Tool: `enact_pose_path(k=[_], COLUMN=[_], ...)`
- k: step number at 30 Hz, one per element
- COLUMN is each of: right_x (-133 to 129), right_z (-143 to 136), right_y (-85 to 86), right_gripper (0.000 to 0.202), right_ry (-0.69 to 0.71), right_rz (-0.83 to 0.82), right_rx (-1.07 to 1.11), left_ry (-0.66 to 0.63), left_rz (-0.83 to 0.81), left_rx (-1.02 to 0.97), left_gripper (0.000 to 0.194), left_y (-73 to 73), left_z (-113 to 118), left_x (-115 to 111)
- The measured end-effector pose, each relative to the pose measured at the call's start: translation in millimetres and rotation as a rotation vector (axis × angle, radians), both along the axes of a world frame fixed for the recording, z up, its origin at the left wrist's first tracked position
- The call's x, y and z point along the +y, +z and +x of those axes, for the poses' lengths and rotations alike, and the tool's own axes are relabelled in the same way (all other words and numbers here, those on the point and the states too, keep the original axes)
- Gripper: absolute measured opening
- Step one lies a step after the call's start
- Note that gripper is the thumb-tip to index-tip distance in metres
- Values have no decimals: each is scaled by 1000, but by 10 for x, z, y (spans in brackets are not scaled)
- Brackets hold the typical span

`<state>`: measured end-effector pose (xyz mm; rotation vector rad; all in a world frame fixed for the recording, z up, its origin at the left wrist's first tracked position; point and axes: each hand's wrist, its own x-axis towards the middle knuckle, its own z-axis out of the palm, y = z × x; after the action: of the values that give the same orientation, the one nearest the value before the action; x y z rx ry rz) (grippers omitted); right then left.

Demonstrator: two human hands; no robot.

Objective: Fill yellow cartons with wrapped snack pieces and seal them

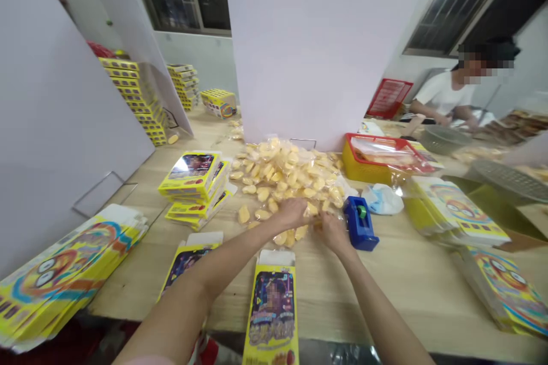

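Note:
A heap of small yellow pieces in clear wrappers (285, 174) lies on the table in front of me. At its near right edge, my left hand (293, 212) is closed, fingers curled round a wrapped yellow piece (310, 210). Close beside it, my right hand (333, 232) has its fingers pinched together at the wrapper; what they grip is mostly hidden. Below my hands an upright-printed yellow carton (272, 302) lies with its white end flap open. Another yellow carton (185, 262) is partly covered by my left forearm.
A blue tape dispenser (360, 225) stands just right of my right hand. Stacked yellow boxes (194, 188) sit left of the heap. Flat cartons lie at both sides. Behind are a white divider (308, 63) and a red-yellow basket (372, 162). A co-worker (449, 94) sits back right.

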<state>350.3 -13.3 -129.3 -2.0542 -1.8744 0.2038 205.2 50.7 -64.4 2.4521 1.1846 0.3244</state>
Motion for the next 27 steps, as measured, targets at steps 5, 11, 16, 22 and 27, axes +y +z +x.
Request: enact_pose_path(k=[5,11,16,22,27], right_x=[-48,-247,-378,-293,-423], right_z=[10,154,-251,-1186,-1404], right_y=[-101,-43,241,360,219], right_gripper=[21,18,31,31,26], right_ry=[-44,-17,-152,-51,-83], right_rz=[-59,-45,279,469,452], right_rx=[-9,104,890,1052,996], left_ry=[-46,24,146,558,612], left_rz=[-185,-500,-976,-769,-530], left_rx=[-181,-606,-1055,-1288,-1271], left_gripper=[19,25,33,39,33], left_y=[-56,86,61,-153,-346], left_z=[43,-456,-757,-706,-661], left_x=[195,213,-126,-650,-890])
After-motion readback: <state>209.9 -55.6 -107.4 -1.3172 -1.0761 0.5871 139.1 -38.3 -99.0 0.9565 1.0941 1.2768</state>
